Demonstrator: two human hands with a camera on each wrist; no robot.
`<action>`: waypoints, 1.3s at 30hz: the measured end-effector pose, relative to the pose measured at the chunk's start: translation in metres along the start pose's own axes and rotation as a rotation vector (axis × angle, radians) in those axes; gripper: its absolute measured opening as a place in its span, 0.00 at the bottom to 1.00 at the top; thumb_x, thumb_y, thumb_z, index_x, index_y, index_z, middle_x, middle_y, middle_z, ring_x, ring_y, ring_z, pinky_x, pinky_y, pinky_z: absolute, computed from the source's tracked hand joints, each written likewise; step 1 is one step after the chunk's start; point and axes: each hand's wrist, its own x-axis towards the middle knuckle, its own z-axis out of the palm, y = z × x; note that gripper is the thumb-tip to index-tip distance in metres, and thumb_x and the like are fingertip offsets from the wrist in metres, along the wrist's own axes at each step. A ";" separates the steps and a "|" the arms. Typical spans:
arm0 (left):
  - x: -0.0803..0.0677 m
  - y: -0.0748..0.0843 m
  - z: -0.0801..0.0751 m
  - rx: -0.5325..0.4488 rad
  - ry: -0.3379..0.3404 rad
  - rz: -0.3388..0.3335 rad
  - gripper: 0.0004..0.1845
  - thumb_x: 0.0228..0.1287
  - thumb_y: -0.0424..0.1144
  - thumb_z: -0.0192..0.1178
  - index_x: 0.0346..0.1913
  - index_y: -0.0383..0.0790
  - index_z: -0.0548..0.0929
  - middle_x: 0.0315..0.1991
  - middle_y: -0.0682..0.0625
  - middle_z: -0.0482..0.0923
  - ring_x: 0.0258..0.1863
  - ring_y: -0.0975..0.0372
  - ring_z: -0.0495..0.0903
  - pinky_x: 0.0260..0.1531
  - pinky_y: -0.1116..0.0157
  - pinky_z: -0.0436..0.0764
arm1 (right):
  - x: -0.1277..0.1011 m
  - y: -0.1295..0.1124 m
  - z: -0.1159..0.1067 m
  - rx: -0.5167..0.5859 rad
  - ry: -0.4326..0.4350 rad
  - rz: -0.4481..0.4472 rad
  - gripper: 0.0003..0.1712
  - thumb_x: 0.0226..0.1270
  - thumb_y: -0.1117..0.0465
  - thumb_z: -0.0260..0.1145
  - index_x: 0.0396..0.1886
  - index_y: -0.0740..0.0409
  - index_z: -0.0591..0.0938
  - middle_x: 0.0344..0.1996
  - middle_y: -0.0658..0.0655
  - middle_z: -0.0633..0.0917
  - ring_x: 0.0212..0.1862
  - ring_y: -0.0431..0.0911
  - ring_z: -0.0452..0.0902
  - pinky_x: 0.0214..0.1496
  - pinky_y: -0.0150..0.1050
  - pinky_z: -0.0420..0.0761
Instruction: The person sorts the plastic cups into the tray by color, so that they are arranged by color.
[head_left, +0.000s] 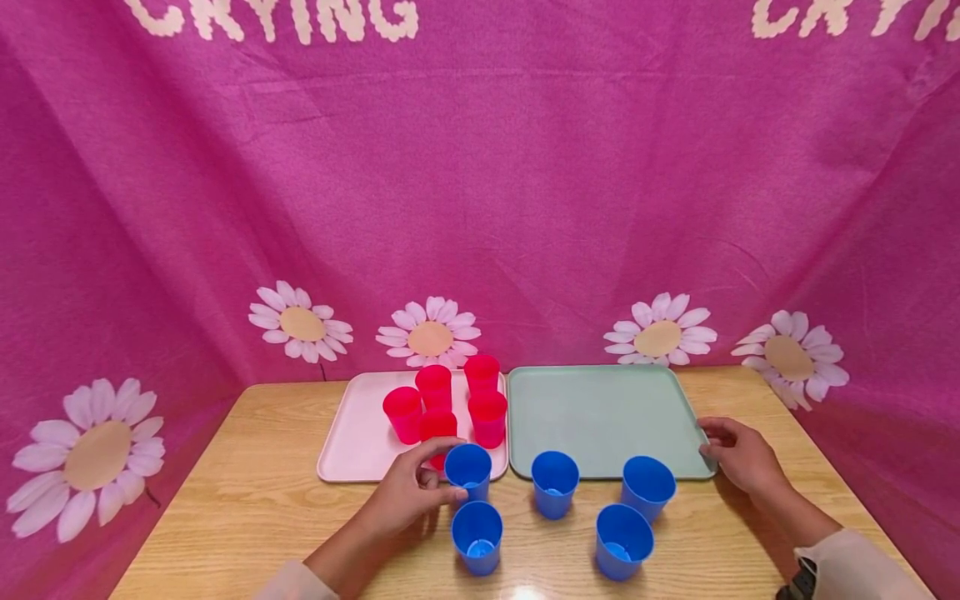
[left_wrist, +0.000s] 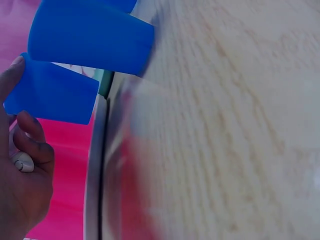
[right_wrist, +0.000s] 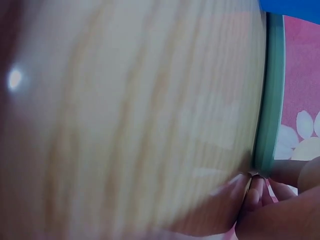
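While the left hand point(head_left: 408, 492) grips a blue cup point(head_left: 468, 472), the right hand point(head_left: 738, 457) pinches the green tray point(head_left: 600, 417) corner on the surface point(head_left: 247, 508).

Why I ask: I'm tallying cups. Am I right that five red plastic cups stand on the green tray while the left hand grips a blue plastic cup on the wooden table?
Not quite. The five red plastic cups stand on the pale pink tray; the green tray holds nothing, as the head view shows. The left hand does grip a blue plastic cup on the wooden table.

Our left hand point(head_left: 408, 492) reaching forward with fingers curled, thumb stretched out to the side, our right hand point(head_left: 738, 458) lying low, fingers bent, both forearms angled inward, light sleeves at the wrists
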 end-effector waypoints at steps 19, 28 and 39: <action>0.020 0.043 -0.017 0.052 0.013 0.107 0.37 0.58 0.46 0.77 0.70 0.51 0.75 0.53 0.45 0.79 0.21 0.62 0.70 0.21 0.70 0.71 | -0.002 0.001 0.004 0.015 0.021 -0.009 0.26 0.73 0.69 0.62 0.69 0.73 0.71 0.59 0.76 0.76 0.55 0.63 0.72 0.38 0.20 0.70; 0.041 0.066 -0.004 0.084 0.048 0.133 0.35 0.57 0.49 0.77 0.68 0.56 0.77 0.60 0.51 0.79 0.22 0.61 0.71 0.22 0.69 0.73 | -0.002 0.003 0.005 0.023 0.031 -0.016 0.26 0.73 0.71 0.62 0.68 0.73 0.72 0.60 0.77 0.75 0.56 0.64 0.73 0.37 0.19 0.70; 0.082 0.087 0.025 0.131 0.057 0.213 0.34 0.58 0.50 0.76 0.68 0.56 0.78 0.65 0.54 0.78 0.53 0.53 0.81 0.44 0.55 0.86 | -0.002 0.003 0.005 0.022 0.036 -0.030 0.26 0.72 0.70 0.62 0.67 0.74 0.72 0.57 0.76 0.77 0.54 0.62 0.73 0.37 0.19 0.71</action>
